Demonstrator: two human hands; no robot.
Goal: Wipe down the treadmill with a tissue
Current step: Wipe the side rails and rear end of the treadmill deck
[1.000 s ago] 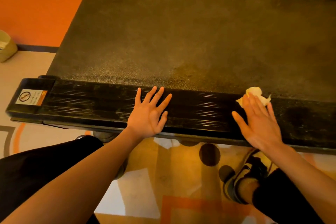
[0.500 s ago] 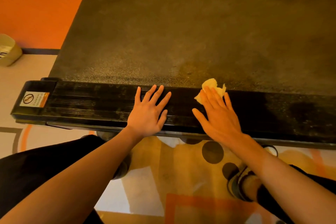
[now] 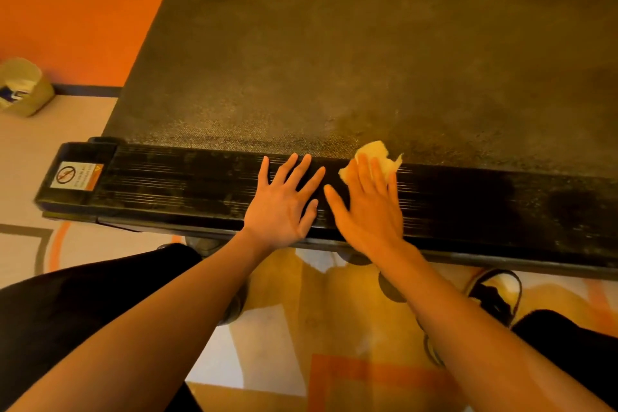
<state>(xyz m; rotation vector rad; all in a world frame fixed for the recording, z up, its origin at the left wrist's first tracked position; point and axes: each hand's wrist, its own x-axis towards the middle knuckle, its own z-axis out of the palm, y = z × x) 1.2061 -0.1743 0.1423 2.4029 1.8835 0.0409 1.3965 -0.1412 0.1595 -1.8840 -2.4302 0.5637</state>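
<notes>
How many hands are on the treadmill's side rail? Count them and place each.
2. The left hand lies flat on the side rail; the right hand, close beside it, presses the tissue against the rail. None hidden.

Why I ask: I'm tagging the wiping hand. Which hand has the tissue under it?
The right hand: its flat fingers press the yellowish tissue onto the treadmill rail. The left hand lies bare beside it.

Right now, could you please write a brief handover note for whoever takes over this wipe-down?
Left hand: flat, fingers spread, resting on the near rail.
Right hand: flat beside it, pressing the tissue onto the rail at the belt edge.
Done: dark patches on the rail to the right look wiped, though I cannot be sure.
Left: the streaked rail left of the hands, and the dusty-looking belt.
</notes>
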